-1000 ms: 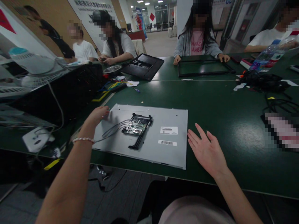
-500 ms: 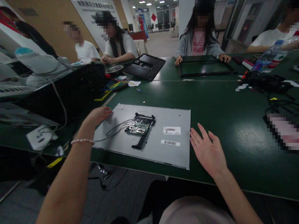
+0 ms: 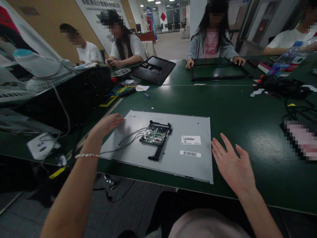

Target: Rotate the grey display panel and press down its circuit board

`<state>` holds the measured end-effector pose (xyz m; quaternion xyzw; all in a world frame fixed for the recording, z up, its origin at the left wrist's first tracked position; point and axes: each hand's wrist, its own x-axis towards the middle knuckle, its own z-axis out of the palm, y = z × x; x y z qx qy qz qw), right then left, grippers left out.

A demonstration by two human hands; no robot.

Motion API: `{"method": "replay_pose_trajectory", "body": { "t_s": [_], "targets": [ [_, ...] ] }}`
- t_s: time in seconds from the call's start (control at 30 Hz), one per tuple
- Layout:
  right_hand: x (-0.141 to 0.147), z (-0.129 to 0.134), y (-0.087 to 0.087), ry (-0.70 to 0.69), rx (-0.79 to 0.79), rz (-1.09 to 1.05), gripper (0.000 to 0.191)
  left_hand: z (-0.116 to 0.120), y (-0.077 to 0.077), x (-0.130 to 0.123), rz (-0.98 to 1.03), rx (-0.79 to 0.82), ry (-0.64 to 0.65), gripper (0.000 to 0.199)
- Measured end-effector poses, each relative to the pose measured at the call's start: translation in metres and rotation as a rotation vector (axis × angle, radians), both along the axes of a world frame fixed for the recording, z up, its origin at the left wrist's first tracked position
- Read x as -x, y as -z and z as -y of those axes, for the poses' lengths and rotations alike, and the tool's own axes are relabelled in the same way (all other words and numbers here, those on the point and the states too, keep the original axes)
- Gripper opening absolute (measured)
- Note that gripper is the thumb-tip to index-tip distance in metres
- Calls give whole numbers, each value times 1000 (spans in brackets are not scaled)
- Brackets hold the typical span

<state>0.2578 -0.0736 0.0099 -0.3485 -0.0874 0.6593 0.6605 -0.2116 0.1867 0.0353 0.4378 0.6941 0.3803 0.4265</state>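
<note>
A flat grey metal panel (image 3: 138, 155) lies on the green table, with two white labels near its right side. On its middle rests a green circuit board (image 3: 155, 136) in a black bracket (image 3: 156, 152), and grey cables (image 3: 128, 140) run from it to the left. My left hand (image 3: 107, 125), a beaded bracelet on its wrist, is at the panel's left edge with fingers extended. Beside the right edge is my right hand (image 3: 232, 163), palm turned inward, fingers stretched out and fingertips at the edge. Neither hand is wrapped round anything.
Across the table (image 3: 247, 109) a person holds a black frame (image 3: 223, 78). A black plastic cover (image 3: 156, 71) lies left of it. At the left stands a big black box (image 3: 66, 99); at the right are a bottle (image 3: 284, 61), black cables and a phone (image 3: 300, 138).
The panel with the board and bracket has shifted to the right. Both my hands have moved right too, the right one further, with their fingers still extended.
</note>
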Motion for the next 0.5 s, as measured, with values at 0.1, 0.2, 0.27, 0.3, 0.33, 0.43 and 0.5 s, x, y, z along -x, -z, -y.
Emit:
{"method": "replay_pose_trajectory", "body": {
  "t_s": [0.1,0.2,0.27,0.3,0.33,0.43,0.5],
  "targets": [
    [-1,0,3,-7,-3,13,65,5,1,-1,31,53,-53,17],
    [0,-2,6,-11,-3,30,64,12,-2,-5,71,65,-73,21],
    [-1,-4,7,-15,-6,40,63,16,-3,-8,97,65,-80,23],
    [-1,-4,7,-14,-7,42,63,18,-4,-9,109,62,-84,22],
    [-1,-4,7,-13,-6,41,63,20,-4,-11,120,57,-89,22],
    [-3,-3,6,-1,-4,26,65,25,-5,-16,152,43,-106,23],
    [-5,-1,6,5,-8,23,65,28,-6,-19,169,38,-108,24]
  ]
}}
